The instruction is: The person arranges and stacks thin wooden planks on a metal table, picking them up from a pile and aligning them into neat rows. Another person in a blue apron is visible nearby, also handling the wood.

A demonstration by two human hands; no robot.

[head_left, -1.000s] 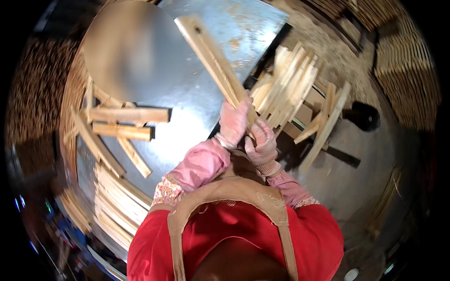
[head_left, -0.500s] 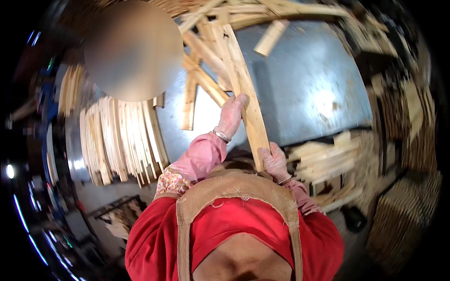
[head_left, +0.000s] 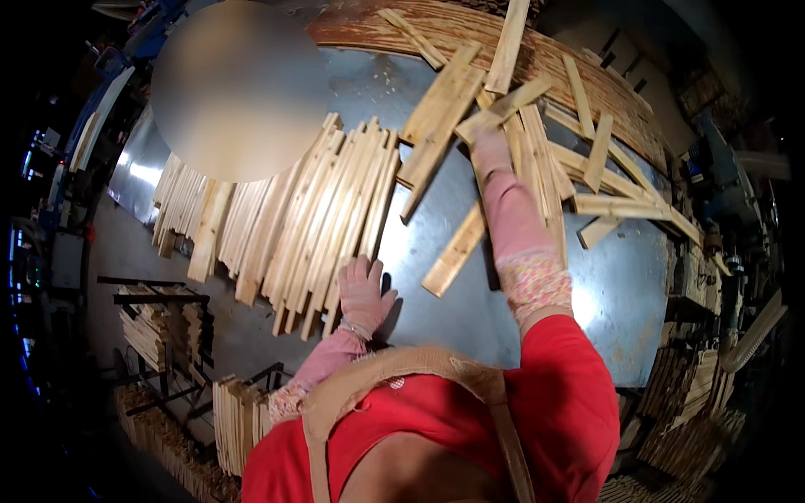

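My gloved left hand (head_left: pixel 362 295) is open, its fingers spread at the near right end of a row of narrow wooden strips (head_left: pixel 312 226). The fingertips reach the nearest strip ends. My right arm stretches far over the metal tabletop, and my right hand (head_left: pixel 492 152) is at a loose pile of boards. It is beside the near end of a short pale board (head_left: pixel 516 102) that lies across others. Motion blurs its fingers, so whether they grip that board is unclear. Long boards (head_left: pixel 541 168) run beside my right forearm, and a single board (head_left: pixel 457 251) lies to its left.
The grey metal tabletop (head_left: pixel 599 335) bears everything. Along its far side runs a worn brown wooden surface (head_left: pixel 369 29). More scattered boards (head_left: pixel 625 205) lie at the right. Black metal racks (head_left: pixel 163 298) with wood stand at the lower left, and stacked wood (head_left: pixel 696 402) at the lower right.
The long board that both hands held is out of my left hand. The view has swung right. My left hand has moved to the strip row, and my right hand has reached out to the pile.
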